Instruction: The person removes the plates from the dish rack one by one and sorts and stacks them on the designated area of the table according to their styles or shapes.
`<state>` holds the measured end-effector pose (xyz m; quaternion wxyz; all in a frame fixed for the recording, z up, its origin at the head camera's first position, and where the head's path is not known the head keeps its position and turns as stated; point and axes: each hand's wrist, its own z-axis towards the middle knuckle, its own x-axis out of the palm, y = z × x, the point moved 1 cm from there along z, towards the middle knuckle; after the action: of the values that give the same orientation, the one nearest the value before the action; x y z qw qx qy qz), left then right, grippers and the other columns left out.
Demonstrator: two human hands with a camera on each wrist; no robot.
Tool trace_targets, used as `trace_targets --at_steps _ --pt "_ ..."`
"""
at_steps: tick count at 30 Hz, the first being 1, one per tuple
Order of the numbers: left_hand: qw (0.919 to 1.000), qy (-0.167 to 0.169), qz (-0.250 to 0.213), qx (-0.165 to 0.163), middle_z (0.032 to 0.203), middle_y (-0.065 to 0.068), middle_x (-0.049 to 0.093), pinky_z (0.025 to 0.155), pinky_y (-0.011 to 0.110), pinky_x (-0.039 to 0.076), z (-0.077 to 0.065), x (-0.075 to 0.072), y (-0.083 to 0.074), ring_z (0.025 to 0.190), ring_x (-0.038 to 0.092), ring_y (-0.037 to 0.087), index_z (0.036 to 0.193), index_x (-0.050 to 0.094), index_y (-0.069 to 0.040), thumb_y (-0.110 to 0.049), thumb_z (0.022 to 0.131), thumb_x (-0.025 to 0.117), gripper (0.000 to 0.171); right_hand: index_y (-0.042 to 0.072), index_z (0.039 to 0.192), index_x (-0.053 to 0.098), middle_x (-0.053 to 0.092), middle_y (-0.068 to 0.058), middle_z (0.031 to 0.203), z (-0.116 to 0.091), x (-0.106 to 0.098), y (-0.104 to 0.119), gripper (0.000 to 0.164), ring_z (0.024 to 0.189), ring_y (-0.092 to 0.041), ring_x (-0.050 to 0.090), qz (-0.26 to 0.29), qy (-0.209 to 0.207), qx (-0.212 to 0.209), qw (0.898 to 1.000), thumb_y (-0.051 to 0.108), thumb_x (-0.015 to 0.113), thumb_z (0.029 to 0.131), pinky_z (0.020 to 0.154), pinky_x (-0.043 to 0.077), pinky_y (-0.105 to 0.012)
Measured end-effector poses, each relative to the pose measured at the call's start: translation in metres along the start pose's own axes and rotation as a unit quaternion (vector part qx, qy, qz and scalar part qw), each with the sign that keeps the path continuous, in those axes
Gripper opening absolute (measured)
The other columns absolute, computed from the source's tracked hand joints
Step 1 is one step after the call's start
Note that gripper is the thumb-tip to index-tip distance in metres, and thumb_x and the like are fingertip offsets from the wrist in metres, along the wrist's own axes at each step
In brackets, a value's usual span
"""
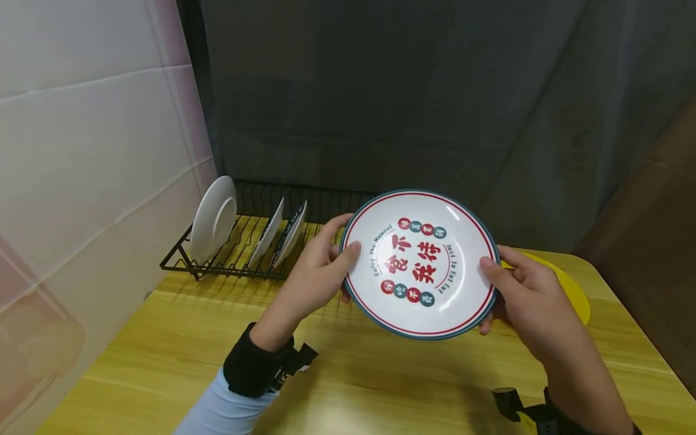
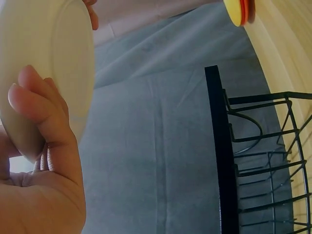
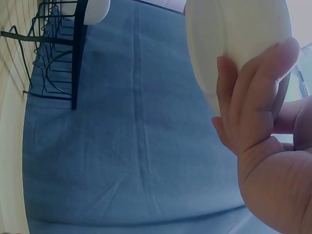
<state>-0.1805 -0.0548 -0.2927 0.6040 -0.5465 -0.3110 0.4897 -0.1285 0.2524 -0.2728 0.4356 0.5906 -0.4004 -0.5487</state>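
Note:
A round white plate with a blue rim, red rings and red and blue lettering is held up above the table, its printed face toward the head camera. My left hand grips its left edge, thumb on the front and fingers behind. On the opposite edge my right hand holds it the same way. Both wrist views show the plain underside: fingers of the left hand press against the plate, and those of the right hand support the plate.
A black wire dish rack stands at the back left, with a white plate and two printed plates upright in it. Behind the right hand lies a yellow round item on the wooden table. Grey cloth hangs behind.

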Motion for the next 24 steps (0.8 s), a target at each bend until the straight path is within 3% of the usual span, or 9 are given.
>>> trace_targets --at_steps 5,11,19,21,24 --pt "0.9999 0.01 -0.003 0.0 0.079 0.018 0.074 0.049 0.035 0.059 0.002 0.001 0.003 0.05 0.065 0.024 0.165 0.031 -0.016 -0.019 0.112 0.051 0.057 0.001 0.156 0.035 0.077 -0.007 0.086 0.001 -0.006 -0.003 0.061 0.057 -0.032 0.064 0.016 -0.013 -0.002 1.0 0.039 0.052 0.112 0.054 0.062 -0.035" --pt "0.9992 0.014 -0.033 0.015 0.08 0.024 0.071 0.052 0.034 0.06 0.003 -0.002 0.003 0.054 0.067 0.025 0.163 0.035 -0.02 -0.018 0.113 0.049 0.051 0.002 0.164 0.028 0.078 0.003 0.083 0.002 -0.02 -0.004 0.071 0.058 -0.029 0.066 -0.03 -0.076 0.023 0.996 0.045 0.049 0.112 0.058 0.062 -0.031" --pt "0.9986 0.015 -0.048 0.015 0.085 0.027 0.07 0.052 0.033 0.06 0.004 -0.005 -0.001 0.056 0.068 0.029 0.16 0.038 -0.022 -0.016 0.114 0.049 0.048 -0.004 0.165 0.026 0.077 0.006 0.082 0.01 -0.044 -0.016 0.075 0.056 -0.025 0.064 0.043 -0.138 0.023 0.989 0.038 0.055 0.111 0.056 0.061 -0.026" --pt "0.9987 0.015 -0.046 0.016 0.083 0.023 0.07 0.053 0.033 0.06 0.004 -0.005 -0.001 0.055 0.068 0.026 0.16 0.039 -0.022 -0.016 0.114 0.049 0.047 -0.006 0.165 0.023 0.075 0.008 0.082 0.013 -0.047 -0.019 0.075 0.056 -0.024 0.064 0.029 -0.146 0.028 0.989 0.036 0.053 0.112 0.057 0.061 -0.025" --pt "0.9989 0.013 -0.044 0.013 0.08 0.017 0.071 0.053 0.033 0.061 0.004 -0.005 -0.001 0.055 0.067 0.023 0.159 0.04 -0.022 -0.016 0.113 0.05 0.047 -0.005 0.166 0.021 0.072 0.012 0.081 0.017 -0.051 -0.025 0.074 0.057 -0.023 0.065 -0.034 -0.158 0.046 0.986 0.039 0.047 0.113 0.061 0.063 -0.025"
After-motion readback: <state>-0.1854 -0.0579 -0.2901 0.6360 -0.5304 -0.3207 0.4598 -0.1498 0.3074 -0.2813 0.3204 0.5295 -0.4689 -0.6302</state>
